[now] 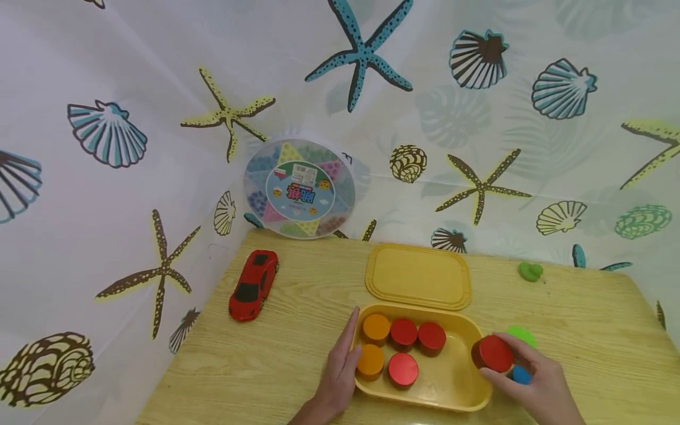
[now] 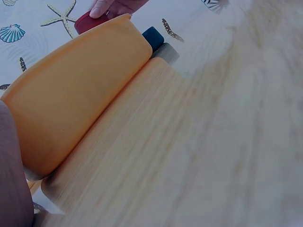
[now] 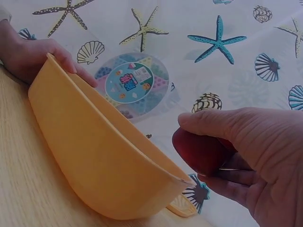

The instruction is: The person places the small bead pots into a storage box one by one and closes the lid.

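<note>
On the worktop (image 1: 212,378), the uncovered yellow tray (image 1: 443,375) stood toward the near edge, its lid (image 1: 419,276) between it and the far edge. The left hand (image 1: 339,372) rested, fingers straight, against the tray's left end. The right hand (image 1: 539,378) pinched a red cylinder (image 1: 497,354) between thumb and fingers above the right end. Loading seemed the step in hand; the next move likely called for lowering it beside the five other cylinders (image 1: 404,332). Partly hidden green (image 1: 523,336) and blue pieces (image 1: 522,375) lay toward the worktop's right edge.
</note>
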`<action>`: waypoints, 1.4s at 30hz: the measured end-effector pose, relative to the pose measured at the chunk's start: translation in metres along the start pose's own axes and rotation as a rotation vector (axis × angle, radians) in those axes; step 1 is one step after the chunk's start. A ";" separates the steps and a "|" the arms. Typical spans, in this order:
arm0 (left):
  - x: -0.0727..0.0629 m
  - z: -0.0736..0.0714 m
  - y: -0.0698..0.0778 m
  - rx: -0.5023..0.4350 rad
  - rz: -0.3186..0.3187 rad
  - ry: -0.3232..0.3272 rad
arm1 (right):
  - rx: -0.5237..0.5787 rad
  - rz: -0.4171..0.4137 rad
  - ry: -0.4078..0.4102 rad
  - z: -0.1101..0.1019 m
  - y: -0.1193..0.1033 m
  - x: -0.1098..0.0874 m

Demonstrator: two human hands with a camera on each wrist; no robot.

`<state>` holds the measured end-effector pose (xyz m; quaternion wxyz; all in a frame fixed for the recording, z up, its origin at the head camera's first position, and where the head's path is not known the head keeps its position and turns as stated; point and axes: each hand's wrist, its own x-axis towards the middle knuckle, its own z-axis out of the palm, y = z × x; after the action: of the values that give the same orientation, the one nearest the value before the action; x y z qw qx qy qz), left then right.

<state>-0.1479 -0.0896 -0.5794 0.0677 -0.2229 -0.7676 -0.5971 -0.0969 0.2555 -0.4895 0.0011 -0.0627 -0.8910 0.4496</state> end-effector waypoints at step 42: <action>0.001 0.002 0.001 0.025 -0.019 0.010 | -0.370 -0.477 -0.344 0.064 -0.028 0.026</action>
<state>-0.1477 -0.0875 -0.5784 0.0688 -0.2119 -0.7768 -0.5890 -0.1294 0.1908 -0.5068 -0.0553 0.2250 -0.9342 0.2714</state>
